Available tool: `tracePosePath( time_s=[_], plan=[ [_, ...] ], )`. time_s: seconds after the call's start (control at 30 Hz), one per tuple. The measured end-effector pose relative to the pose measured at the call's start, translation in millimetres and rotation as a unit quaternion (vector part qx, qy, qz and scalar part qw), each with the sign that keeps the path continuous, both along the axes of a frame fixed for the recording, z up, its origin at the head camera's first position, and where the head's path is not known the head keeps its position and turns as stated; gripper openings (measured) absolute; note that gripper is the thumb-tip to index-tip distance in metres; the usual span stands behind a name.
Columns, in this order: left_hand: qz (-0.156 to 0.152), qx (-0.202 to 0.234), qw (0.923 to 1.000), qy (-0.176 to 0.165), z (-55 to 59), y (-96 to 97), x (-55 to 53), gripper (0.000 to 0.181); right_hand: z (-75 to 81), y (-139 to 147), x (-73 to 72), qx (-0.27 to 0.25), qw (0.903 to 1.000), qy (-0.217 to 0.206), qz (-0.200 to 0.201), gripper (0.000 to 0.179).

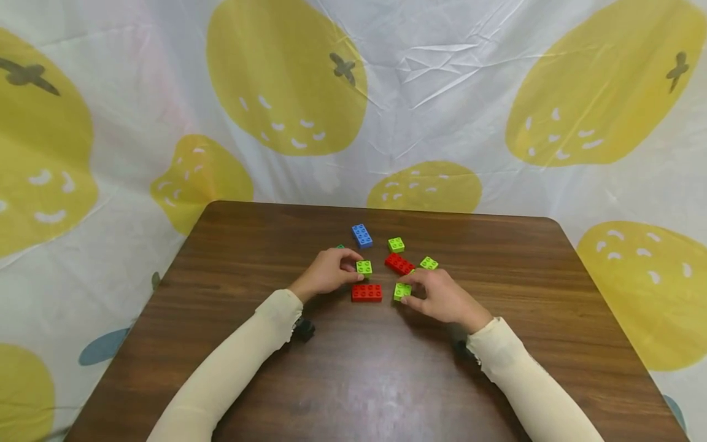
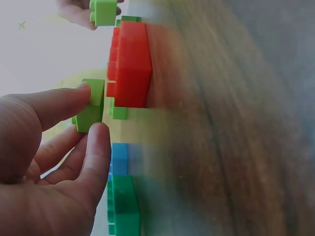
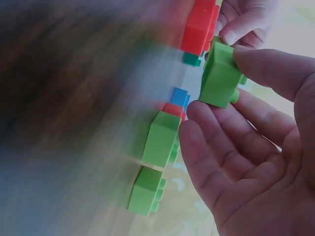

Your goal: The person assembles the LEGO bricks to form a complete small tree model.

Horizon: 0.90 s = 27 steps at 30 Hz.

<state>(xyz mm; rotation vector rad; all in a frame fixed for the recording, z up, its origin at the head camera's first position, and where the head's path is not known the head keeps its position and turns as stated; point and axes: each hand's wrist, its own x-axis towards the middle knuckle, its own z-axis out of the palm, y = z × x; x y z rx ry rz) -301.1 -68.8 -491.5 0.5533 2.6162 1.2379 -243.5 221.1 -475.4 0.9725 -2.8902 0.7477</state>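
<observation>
My left hand (image 1: 329, 270) pinches a lime-green toy building brick (image 1: 364, 267) between thumb and fingers, lifted just above the table. In the left wrist view that brick (image 2: 90, 105) tilts slightly. My right hand (image 1: 440, 296) pinches a second lime-green brick (image 1: 402, 291), also held off the tabletop in the right wrist view (image 3: 219, 73). Between the hands, nearer the front, lies a red brick (image 1: 367, 293). Another red brick (image 1: 399, 263) sits behind the right hand, beside a lime-green brick (image 1: 428, 263). A dark green brick (image 2: 124, 206) is mostly hidden by the left hand in the head view.
A blue brick (image 1: 361, 235) and a lime-green brick (image 1: 396, 244) lie farther back on the brown wooden table (image 1: 353, 380). Behind the table hangs a white curtain (image 1: 431, 80) printed with yellow fruit.
</observation>
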Motion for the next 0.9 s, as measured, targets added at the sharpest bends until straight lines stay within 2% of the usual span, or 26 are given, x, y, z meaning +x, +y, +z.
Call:
tracePosePath(
  time_s=[0.2, 0.43, 0.67, 0.9],
  plan=[
    [-0.012, 0.018, 0.9998, -0.003, 5.3, -5.2, 13.6, 0.04, 4.1, -3, 3.2, -0.032, 0.9994, 0.017, -0.002, 0.037],
    [-0.045, 0.029, 0.9985, -0.005, 8.4, -8.5, 32.7, 0.039, 10.8, -8, 10.0, -0.058, 0.9966, 0.056, 0.013, 0.035],
    [-0.075, 0.041, 0.9962, -0.012, 7.5, -7.1, 53.2, 0.036, 18.9, -16, 19.2, -0.082, 0.9952, 0.045, 0.029, 0.035],
    [-0.092, 0.014, 0.9953, -0.026, 0.5, -2.5, 65.1, 0.037, 17.6, -25, 26.4, -0.083, 0.9944, 0.033, 0.056, 0.036]
  ],
)
